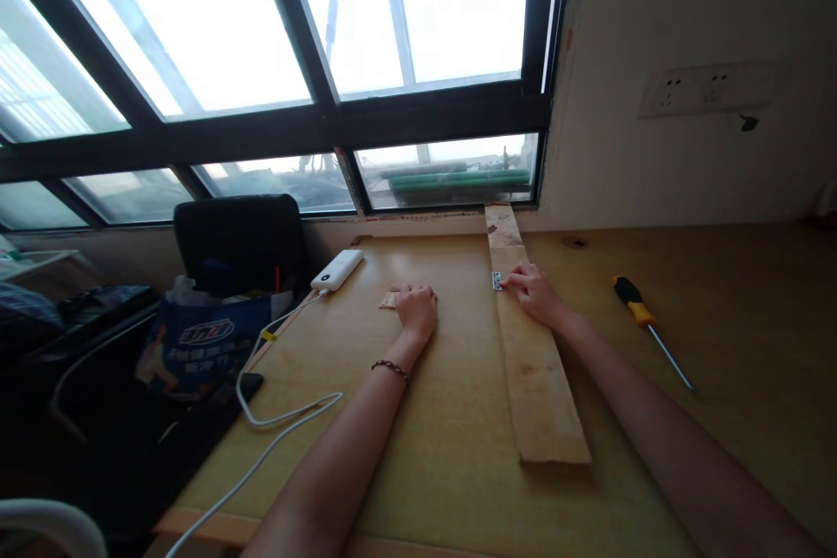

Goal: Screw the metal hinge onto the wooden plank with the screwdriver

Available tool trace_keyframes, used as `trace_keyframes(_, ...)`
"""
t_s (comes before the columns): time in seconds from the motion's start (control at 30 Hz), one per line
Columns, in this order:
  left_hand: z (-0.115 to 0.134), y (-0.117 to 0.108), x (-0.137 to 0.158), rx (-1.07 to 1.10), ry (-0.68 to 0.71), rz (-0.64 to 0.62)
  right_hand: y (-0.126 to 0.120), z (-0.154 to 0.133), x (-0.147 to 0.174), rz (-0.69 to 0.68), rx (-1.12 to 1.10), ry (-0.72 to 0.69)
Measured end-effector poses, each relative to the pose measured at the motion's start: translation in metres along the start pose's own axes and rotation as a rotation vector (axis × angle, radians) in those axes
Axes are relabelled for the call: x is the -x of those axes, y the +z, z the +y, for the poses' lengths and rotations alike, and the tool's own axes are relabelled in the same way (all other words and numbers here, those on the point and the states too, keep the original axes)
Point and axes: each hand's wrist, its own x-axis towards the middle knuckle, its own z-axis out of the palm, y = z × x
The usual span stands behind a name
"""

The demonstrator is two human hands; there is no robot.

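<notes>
A long wooden board (540, 370) lies on the table, its far end reaching the window sill. Near the board's left edge is a small metal hinge (497, 281), and the fingertips of my right hand (533, 292) are closed on its right side. My left hand (417, 309) rests on the tabletop left of the board with its fingers curled in. Beside those fingers lies a small flat beige piece (388, 300), partly covered by the hand. What the left fingers hold, if anything, is hidden.
A screwdriver (636, 305) with a black and yellow handle lies right of the board. A white power bank (338, 270) sits at the table's left edge, its white cable (288, 418) trailing forward. Beyond that edge stand a black chair (239, 231) and a blue bag (202, 336).
</notes>
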Motion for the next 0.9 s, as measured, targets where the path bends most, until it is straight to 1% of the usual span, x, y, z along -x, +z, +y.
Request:
trace_keyframes(0.2, 0.001, -0.001, 0.002, -0.029, -0.02, -0.006, 0.0, 0.0, 0.0, -0.006, -0.007, -0.002)
trace_keyframes(0.4, -0.003, 0.001, 0.001, -0.061, -0.132, 0.044, -0.001, 0.0, 0.0, -0.013, -0.014, 0.002)
trace_keyframes(0.63, -0.013, 0.005, -0.001, -0.023, -0.114, 0.066, -0.001, 0.0, 0.001, -0.017, 0.001, 0.004)
trace_keyframes(0.9, -0.014, 0.003, -0.003, -0.017, -0.189, 0.032, -0.002, -0.002, 0.001, -0.008, -0.003, -0.004)
